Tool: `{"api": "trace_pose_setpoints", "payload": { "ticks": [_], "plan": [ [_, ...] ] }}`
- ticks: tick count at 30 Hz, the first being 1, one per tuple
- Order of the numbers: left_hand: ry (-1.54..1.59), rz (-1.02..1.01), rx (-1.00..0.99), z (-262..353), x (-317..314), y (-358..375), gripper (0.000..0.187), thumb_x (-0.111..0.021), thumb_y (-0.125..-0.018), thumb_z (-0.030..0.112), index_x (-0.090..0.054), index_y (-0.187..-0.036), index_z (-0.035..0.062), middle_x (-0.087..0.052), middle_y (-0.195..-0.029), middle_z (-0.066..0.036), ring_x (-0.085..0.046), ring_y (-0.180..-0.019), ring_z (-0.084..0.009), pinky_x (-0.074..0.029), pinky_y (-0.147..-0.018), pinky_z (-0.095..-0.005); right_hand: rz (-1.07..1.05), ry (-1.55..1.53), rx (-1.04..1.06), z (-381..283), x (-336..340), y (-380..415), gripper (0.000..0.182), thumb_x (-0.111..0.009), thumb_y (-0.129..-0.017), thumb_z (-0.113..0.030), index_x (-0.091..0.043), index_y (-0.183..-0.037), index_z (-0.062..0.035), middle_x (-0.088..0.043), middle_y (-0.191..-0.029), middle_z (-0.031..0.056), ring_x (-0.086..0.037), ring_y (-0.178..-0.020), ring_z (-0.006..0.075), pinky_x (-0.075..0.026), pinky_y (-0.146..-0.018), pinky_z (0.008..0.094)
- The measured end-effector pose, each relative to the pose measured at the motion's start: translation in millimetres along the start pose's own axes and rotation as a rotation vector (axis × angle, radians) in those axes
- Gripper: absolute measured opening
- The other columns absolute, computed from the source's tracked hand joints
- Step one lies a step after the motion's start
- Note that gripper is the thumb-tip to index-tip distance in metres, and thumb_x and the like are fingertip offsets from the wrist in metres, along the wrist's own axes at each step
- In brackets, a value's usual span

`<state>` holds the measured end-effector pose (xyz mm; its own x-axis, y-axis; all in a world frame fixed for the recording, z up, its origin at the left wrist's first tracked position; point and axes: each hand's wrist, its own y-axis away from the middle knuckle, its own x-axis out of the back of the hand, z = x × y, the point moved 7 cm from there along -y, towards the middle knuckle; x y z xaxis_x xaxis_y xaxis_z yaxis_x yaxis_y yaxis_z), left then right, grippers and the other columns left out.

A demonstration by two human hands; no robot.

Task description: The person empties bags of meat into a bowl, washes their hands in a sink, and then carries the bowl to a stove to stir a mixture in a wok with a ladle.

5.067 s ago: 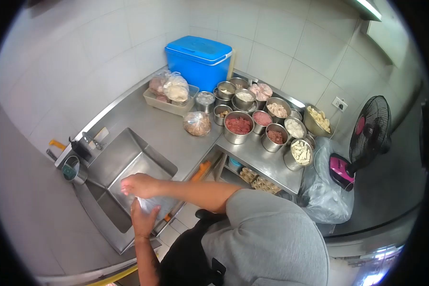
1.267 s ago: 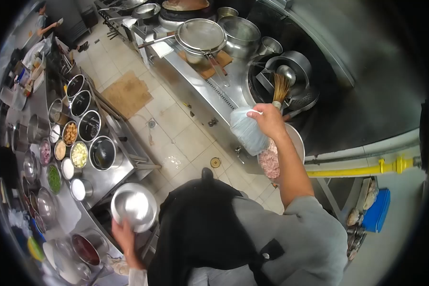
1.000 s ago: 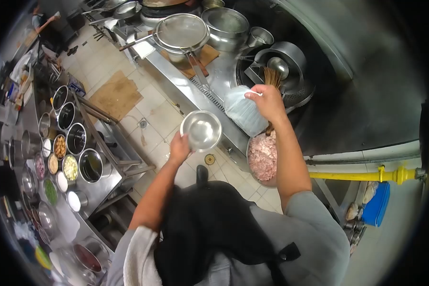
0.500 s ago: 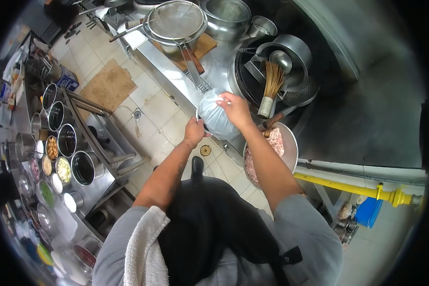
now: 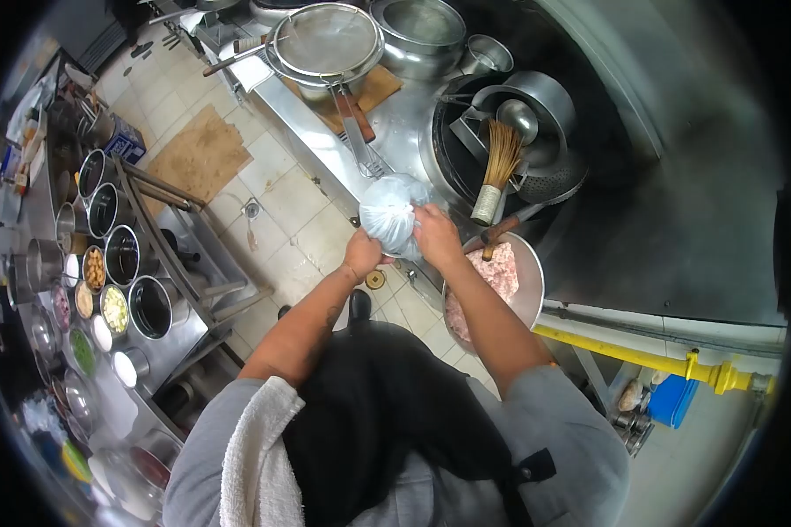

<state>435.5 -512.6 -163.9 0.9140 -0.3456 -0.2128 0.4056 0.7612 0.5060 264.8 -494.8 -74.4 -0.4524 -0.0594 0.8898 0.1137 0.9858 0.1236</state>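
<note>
A translucent plastic bag (image 5: pixel 382 220), rounded and gathered into pleats near its middle, is between my hands in front of the stove. My left hand (image 5: pixel 363 253) is closed at its lower left edge, with some fingers hidden underneath. At the bag's right side, my right hand (image 5: pixel 436 235) pinches the gathered plastic. What the bag contains or covers cannot be made out. Beside my right forearm stands a metal bowl (image 5: pixel 533 281) of pale pink minced meat (image 5: pixel 499 274). A skimmer (image 5: pixel 554 180) rests with its wooden handle over that bowl.
A wok brush (image 5: pixel 497 167) and a ladle (image 5: pixel 517 119) lie in the wok area. Up the counter are a round strainer (image 5: pixel 325 42) and a metal pot (image 5: pixel 417 26). A yellow pipe (image 5: pixel 624 350) runs at right. Several ingredient containers fill the left table (image 5: pixel 171 338).
My right hand has moved down from the bag's top to its right side. The bag has tilted, so its gathered pleats now face me. My left hand still grips its edge.
</note>
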Motion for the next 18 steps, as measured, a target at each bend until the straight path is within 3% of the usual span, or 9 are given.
{"api": "trace_pose_setpoints", "payload": {
  "ticks": [2,4,6,9,11,13,15,16,18],
  "plan": [
    [0.089,-0.06,0.08,-10.3,1.4,-3.8,0.04,-0.041,-0.102,-0.001,-0.052,-0.14,-0.0059,-0.066,-0.126,-0.02,-0.076,-0.093,-0.0297,-0.07,-0.071,-0.0368,-0.016,0.014,0.084,-2.3,10.4,3.4,0.067,-0.081,-0.085,-0.014,-0.058,-0.147,-0.0076,-0.063,-0.135,0.0219,-0.062,-0.121,0.045,-0.051,-0.104,0.0461],
    [0.105,-0.065,0.083,-15.8,4.6,-6.4,0.04,-0.047,-0.1,0.001,-0.053,-0.139,-0.0064,-0.066,-0.125,-0.021,-0.076,-0.096,-0.0304,-0.069,-0.074,-0.038,0.121,-0.146,0.162,-7.1,36.4,13.5,0.075,-0.083,-0.083,-0.017,-0.053,-0.152,-0.0086,-0.059,-0.144,0.0213,-0.057,-0.132,0.0426,-0.045,-0.112,0.0461],
    [0.129,-0.061,0.087,-10.8,7.7,-6.3,0.041,-0.052,-0.098,0.002,-0.053,-0.138,-0.0069,-0.066,-0.124,-0.022,-0.075,-0.098,-0.0311,-0.068,-0.077,-0.0393,0.155,-0.154,0.099,0.5,43.4,28.6,0.079,-0.084,-0.083,-0.018,-0.051,-0.153,-0.0087,-0.057,-0.148,0.0209,-0.054,-0.136,0.0415,-0.042,-0.115,0.0463],
    [0.048,-0.007,0.161,-6.9,15.3,0.4,0.038,-0.055,-0.097,0.004,-0.051,-0.133,-0.0071,-0.067,-0.115,-0.022,-0.076,-0.092,-0.0325,-0.068,-0.074,-0.0398,0.174,-0.174,0.029,10.7,52.4,47.9,0.079,-0.085,-0.083,-0.019,-0.051,-0.153,-0.0064,-0.056,-0.15,0.0209,-0.051,-0.14,0.0398,-0.039,-0.119,0.0456],
    [0.054,-0.061,0.217,-8.6,21.2,4.9,0.03,-0.062,-0.094,0.008,-0.056,-0.12,-0.0051,-0.067,-0.105,-0.02,-0.077,-0.079,-0.0288,-0.068,-0.067,-0.0378,0.298,-0.143,0.057,14.3,63.3,53.7,0.077,-0.084,-0.084,-0.018,-0.051,-0.153,-0.0066,-0.053,-0.152,0.0223,-0.048,-0.142,0.0415,-0.038,-0.12,0.048],
    [-0.08,-0.094,0.233,-15.2,36.0,6.7,0.04,-0.061,-0.094,0.011,-0.051,-0.129,-0.0052,-0.066,-0.107,-0.023,-0.076,-0.078,-0.0351,-0.067,-0.07,-0.0413,0.35,-0.137,0.066,8.8,80.9,55.1,0.072,-0.081,-0.086,-0.018,-0.053,-0.152,-0.0057,-0.054,-0.151,0.0232,-0.049,-0.141,0.0415,-0.036,-0.121,0.0482],
    [-0.245,0.047,0.136,6.3,61.7,34.4,0.032,-0.063,-0.093,0.017,-0.063,-0.117,-0.004,-0.071,-0.095,-0.018,-0.076,-0.077,-0.0296,-0.064,-0.071,-0.0391,0.414,-0.234,0.074,3.7,98.2,52.8,0.068,-0.078,-0.088,-0.017,-0.054,-0.15,-0.0046,-0.055,-0.15,0.0231,-0.049,-0.141,0.0412,-0.036,-0.121,0.0487],
    [-0.486,0.084,0.03,2.7,82.9,31.6,0.028,-0.064,-0.093,0.021,-0.068,-0.108,-0.0026,-0.072,-0.087,-0.014,-0.076,-0.076,-0.0265,-0.062,-0.071,-0.0378,0.473,-0.213,0.106,0.8,105.5,50.1,0.066,-0.079,-0.088,-0.011,-0.056,-0.149,-0.0053,-0.055,-0.15,0.0196,-0.055,-0.135,0.0367,-0.049,-0.108,0.0431],
    [-0.791,0.183,-0.117,0.6,130.2,41.6,0.029,-0.065,-0.094,0.028,-0.074,-0.09,-0.0001,-0.073,-0.074,-0.009,-0.074,-0.073,-0.0212,-0.059,-0.071,-0.0358,0.546,-0.158,0.176,-30.6,133.3,45.1,0.056,-0.078,-0.089,-0.01,-0.062,-0.142,-0.005,-0.062,-0.143,0.0187,-0.058,-0.129,0.0358,-0.048,-0.107,0.0435]
  ]
}}
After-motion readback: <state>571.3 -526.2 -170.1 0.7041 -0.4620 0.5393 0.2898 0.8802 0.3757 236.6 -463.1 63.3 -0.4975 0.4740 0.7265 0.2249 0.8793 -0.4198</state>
